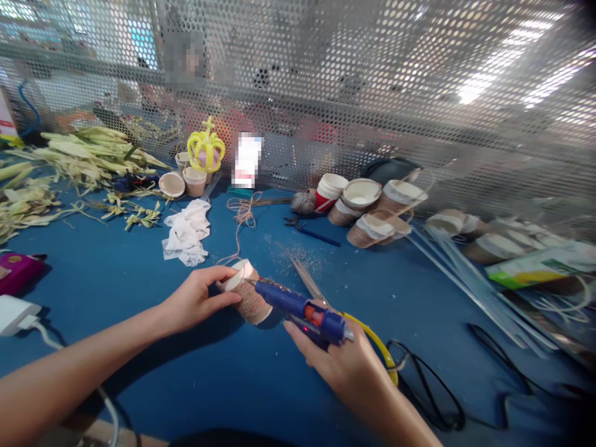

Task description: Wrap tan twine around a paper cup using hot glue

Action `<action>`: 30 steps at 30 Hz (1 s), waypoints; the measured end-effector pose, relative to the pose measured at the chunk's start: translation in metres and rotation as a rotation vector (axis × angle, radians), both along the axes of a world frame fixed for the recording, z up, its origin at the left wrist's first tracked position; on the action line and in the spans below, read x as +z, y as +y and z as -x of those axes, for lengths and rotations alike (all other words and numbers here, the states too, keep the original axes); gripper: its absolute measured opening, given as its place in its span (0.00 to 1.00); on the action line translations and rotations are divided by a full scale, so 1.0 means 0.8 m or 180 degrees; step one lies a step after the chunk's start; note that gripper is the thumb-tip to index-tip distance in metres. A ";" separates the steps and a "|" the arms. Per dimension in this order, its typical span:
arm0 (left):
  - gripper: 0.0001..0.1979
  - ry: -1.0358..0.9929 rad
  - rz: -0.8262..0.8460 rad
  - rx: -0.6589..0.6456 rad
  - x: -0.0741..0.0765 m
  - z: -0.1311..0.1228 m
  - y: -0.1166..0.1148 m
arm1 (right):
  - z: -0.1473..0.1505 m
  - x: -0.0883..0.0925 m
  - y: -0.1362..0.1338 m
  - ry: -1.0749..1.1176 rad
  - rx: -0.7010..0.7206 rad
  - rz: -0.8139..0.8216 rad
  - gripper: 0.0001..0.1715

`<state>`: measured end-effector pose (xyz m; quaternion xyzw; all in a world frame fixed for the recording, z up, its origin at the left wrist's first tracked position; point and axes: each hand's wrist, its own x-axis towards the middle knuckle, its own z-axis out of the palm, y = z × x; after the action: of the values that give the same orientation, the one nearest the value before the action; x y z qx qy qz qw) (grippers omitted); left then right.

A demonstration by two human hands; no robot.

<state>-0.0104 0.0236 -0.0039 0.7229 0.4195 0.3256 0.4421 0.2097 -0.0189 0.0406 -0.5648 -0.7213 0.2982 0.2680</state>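
Note:
My left hand [205, 297] grips a small paper cup [254, 301] near its rim, thumb and fingers closed on it. Brown twine is wound around the cup's side, and the cup lies tilted above the blue table. A loose strand of twine [238, 239] runs from it to a tangle farther back. In my right hand [342, 354] is a blue glue gun [298, 305], fingers wrapped round its handle. The gun's nozzle points left and is at the cup's side near the rim; whether it touches cannot be made out. Scissors [310, 279] with a yellow handle lie partly hidden behind the gun and hand.
Twine-wrapped cups [372, 228] and a grey yarn ball [303, 202] stand back right, near pliers [311, 233]. Clear sticks [470, 285] and black cable [431, 397] lie right. A white cloth [187, 233], yellow crown [206, 149] and dried husks [93, 155] are left. Perforated metal screen [298, 74] behind.

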 end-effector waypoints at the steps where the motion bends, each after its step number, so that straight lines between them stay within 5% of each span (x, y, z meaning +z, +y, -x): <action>1: 0.10 0.0005 0.0022 0.0007 0.000 0.000 0.000 | 0.000 0.002 0.001 0.0013 -0.0039 -0.0024 0.05; 25: 0.08 0.0290 -0.0147 -0.0184 0.005 0.008 0.003 | 0.003 0.002 0.003 -0.0057 -0.0629 0.0606 0.09; 30: 0.11 0.0201 -0.0124 -0.0291 0.004 0.009 0.004 | 0.003 -0.006 0.002 0.0165 -0.0372 0.0557 0.07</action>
<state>-0.0179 0.0264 -0.0006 0.7596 0.3934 0.2903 0.4289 0.2072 -0.0173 0.0362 -0.6192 -0.6512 0.3584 0.2531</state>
